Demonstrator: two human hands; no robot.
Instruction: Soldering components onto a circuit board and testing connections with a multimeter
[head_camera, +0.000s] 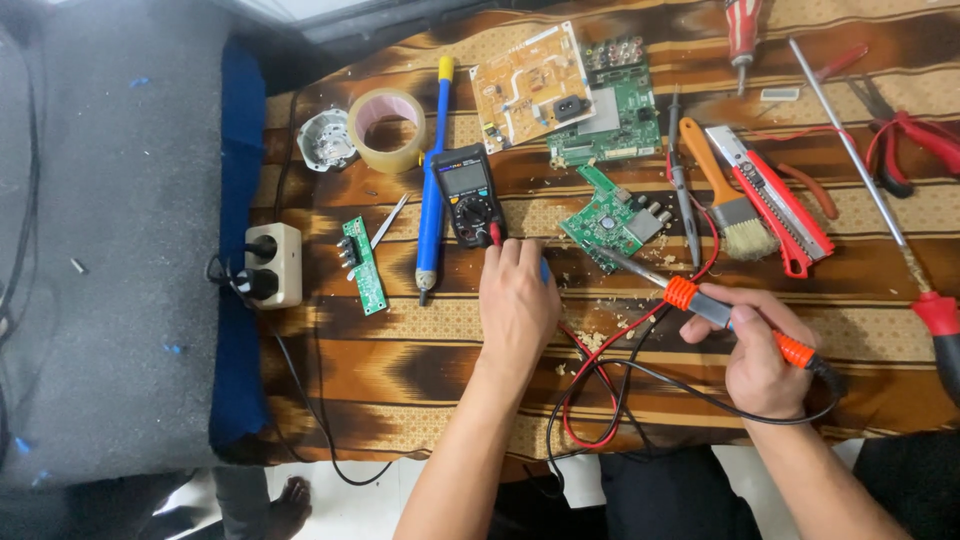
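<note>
My right hand (758, 350) grips a soldering iron (700, 300) with an orange collar. Its metal tip points up-left at a small green circuit board (612, 218). My left hand (517, 300) rests knuckles up on the cloth just left of that board, fingers closed over something small and blue that is mostly hidden. Right above the left hand lies a black multimeter (468, 192) with a red plug at its lower edge. Red and black leads (600, 385) loop between my arms.
A striped brown cloth (400, 370) covers the table. On it lie a blue desoldering pump (433, 185), a tape roll (387, 128), a narrow green board (364, 265), two larger boards (560, 90), a brush (730, 200), a red cutter (780, 200), pliers (905, 135), screwdrivers. A power strip (272, 265) sits left.
</note>
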